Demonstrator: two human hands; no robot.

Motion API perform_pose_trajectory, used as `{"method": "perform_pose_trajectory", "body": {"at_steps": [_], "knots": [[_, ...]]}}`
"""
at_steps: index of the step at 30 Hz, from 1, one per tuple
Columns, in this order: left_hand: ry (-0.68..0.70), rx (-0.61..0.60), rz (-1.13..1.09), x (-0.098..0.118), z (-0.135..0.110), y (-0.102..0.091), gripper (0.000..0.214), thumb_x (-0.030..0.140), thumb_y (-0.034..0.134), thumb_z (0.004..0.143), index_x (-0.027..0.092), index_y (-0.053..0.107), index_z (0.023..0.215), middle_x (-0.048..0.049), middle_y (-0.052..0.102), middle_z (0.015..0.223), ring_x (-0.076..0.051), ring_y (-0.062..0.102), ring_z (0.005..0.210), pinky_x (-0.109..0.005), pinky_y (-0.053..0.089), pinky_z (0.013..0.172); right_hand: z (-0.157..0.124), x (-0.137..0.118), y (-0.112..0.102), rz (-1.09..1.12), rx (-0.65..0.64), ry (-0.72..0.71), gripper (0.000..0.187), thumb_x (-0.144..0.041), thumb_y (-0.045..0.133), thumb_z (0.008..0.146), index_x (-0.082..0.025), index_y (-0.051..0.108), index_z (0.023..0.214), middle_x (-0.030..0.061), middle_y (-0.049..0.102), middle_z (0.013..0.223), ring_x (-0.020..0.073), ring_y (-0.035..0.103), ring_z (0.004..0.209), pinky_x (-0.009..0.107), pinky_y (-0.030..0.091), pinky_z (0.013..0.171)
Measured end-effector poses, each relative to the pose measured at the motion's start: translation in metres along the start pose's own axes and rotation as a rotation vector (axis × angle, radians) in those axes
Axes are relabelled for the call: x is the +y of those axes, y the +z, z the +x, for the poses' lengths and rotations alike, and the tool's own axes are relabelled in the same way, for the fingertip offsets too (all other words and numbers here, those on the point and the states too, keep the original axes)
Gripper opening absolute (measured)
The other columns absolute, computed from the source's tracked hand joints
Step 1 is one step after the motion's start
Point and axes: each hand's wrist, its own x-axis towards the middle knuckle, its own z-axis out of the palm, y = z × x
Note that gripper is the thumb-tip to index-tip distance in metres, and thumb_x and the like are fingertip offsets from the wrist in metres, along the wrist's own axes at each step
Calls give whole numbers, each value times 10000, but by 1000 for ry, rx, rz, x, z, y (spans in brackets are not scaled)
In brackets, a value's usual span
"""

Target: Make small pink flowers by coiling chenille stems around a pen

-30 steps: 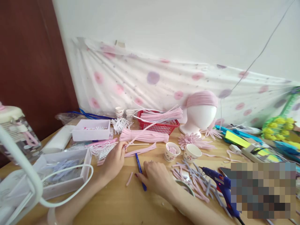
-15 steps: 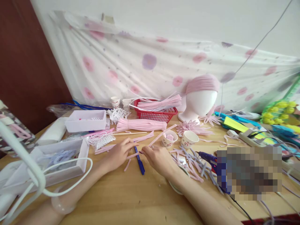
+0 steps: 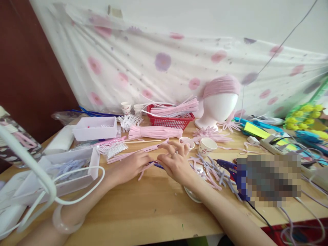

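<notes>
My left hand rests on the wooden table with its fingers closed on one end of a pink pipe cleaner. My right hand meets it from the right, fingers partly spread, pinching the same pink pipe cleaner near the middle. A blue pen lies under both hands, mostly hidden. Short pink cut pieces lie just below the left fingers. A bundle of pink pipe cleaners lies behind the hands.
A red basket holds more pink pipe cleaners. Two paper cups stand right of my hands, with a foam head behind. A blue glue gun and lilac scraps lie right. White trays sit left.
Both hands have moved up and closer together. The long pink pipe cleaner now runs between them, and the right hand's fingers have spread over it. The pen is now mostly covered.
</notes>
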Motion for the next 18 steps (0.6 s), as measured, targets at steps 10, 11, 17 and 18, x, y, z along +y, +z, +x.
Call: {"method": "perform_pose_trajectory", "body": {"at_steps": [10,11,17,18], "knots": [[-113,-253,-376,11,-5,-13,324,383,464,910,171,651,1067,-21,619,800,-141,573,666,-254,450,661,3,6,-6,308,-12,21,219,-272,496,945,-177,638,809,56,644,739,214,531,847,381,354,806],[-119,-251,-398,11,-4,-14,310,383,491,897,159,656,1034,-11,603,768,-132,565,648,-251,450,648,3,6,-6,354,5,26,225,-273,502,941,-173,633,787,48,630,708,198,531,798,357,372,775],[-202,-189,-729,1,-1,-8,306,409,712,742,141,651,875,8,610,669,-107,569,532,-233,455,519,2,0,-5,609,34,119,202,-266,495,937,-179,595,784,-3,585,622,121,518,575,236,392,576],[-214,-157,-795,-2,-2,-6,322,412,741,714,139,646,853,9,612,630,-110,571,509,-224,445,486,1,-1,-4,634,33,136,190,-260,478,942,-181,589,810,-4,593,630,119,524,572,233,395,576]]}}
